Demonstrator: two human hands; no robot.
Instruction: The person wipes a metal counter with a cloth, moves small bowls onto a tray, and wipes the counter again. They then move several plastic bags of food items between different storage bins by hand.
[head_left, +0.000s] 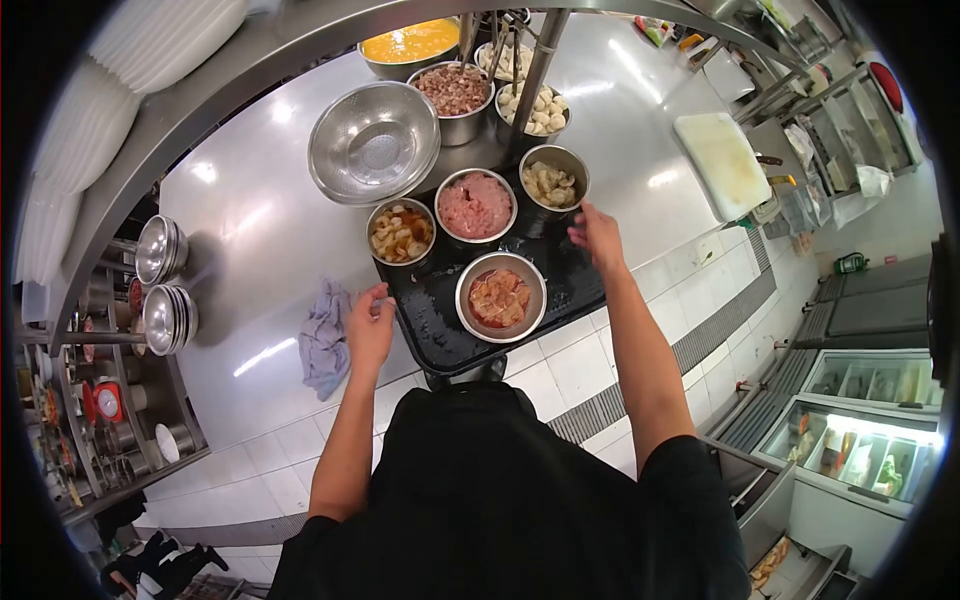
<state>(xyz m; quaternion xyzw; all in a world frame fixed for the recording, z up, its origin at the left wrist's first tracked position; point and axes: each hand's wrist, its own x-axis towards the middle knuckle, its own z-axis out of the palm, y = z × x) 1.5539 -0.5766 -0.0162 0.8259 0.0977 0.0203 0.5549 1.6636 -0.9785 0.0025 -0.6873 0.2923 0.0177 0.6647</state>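
Note:
A black tray (432, 318) projects over the front edge of the steel table. On it stand metal containers of pale pink minced meat (476, 206), greyish raw pieces (549, 186), pieces in brown sauce (402, 235) and, nearest me, a bowl of raw meat in reddish liquid (500, 298). My left hand (370, 328) hovers beside the tray's left edge, fingers loosely bent and apart, nothing in them. At the tray's right edge is my right hand (598, 240), thumb and fingers apart, just below the container of greyish pieces. It holds nothing visible.
A crumpled grey cloth (325, 340) lies left of my left hand. Behind the tray are a perforated steel colander (375, 143), chopped meat (452, 90), white balls (538, 110) and yellow liquid (410, 42). A shelf post (538, 70) rises there. A cutting board (722, 165) lies right.

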